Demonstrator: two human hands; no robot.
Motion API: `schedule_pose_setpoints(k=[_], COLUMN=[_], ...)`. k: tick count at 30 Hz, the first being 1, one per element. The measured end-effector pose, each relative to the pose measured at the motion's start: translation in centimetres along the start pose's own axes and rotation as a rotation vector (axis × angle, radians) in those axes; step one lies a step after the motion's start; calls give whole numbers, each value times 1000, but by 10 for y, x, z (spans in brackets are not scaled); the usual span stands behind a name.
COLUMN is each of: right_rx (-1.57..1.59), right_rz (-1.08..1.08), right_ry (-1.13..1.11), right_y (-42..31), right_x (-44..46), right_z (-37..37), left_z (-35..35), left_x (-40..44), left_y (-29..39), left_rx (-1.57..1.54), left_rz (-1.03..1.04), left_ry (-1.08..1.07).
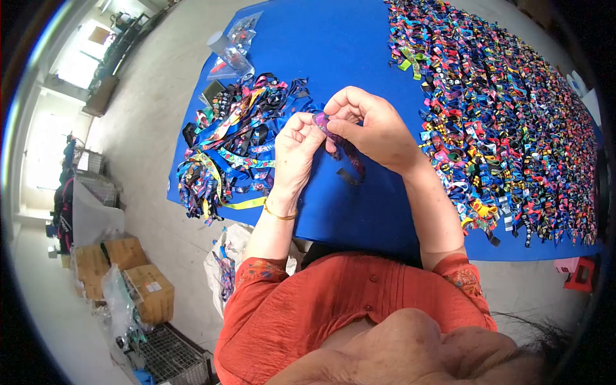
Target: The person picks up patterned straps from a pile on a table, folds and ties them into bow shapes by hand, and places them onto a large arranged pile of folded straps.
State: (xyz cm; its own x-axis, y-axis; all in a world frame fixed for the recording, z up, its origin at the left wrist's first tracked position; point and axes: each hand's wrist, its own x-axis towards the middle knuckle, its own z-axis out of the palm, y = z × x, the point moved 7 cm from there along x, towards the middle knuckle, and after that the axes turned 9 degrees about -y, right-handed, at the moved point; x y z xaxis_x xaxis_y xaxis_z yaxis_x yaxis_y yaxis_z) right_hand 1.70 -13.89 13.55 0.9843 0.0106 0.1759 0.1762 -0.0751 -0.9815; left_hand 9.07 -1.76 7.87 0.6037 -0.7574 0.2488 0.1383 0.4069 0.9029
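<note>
Upper center of frame, over blue table (356, 212): left hand (296, 144) and right hand (378, 128) are both pinching purple patterned strap (337, 138), fingers curled nearly closed. Strap's dark end is hanging below, between the wrists. Loose strap pile (234, 144) is lying just beside left hand, left of center. Rows of looped straps (507, 122) are covering the table's right side. Clear container (230, 54) is lying upper left, near the pile.
</note>
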Motion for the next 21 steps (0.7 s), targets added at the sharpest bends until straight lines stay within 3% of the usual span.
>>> schedule_pose_setpoints(k=[7, 14, 21], right_rx=[-342, -231, -183], right_rz=[9, 161, 123], right_ry=[300, 422, 509], right_y=[29, 71, 83], right_x=[0, -27, -40], right_z=[-17, -21, -16], left_z=[-9, -5, -3], left_x=[2, -2, -7], left_y=[-32, -65, -81], left_rx=[216, 262, 203], left_rz=[-160, -330, -363], left_ry=[75, -19, -113])
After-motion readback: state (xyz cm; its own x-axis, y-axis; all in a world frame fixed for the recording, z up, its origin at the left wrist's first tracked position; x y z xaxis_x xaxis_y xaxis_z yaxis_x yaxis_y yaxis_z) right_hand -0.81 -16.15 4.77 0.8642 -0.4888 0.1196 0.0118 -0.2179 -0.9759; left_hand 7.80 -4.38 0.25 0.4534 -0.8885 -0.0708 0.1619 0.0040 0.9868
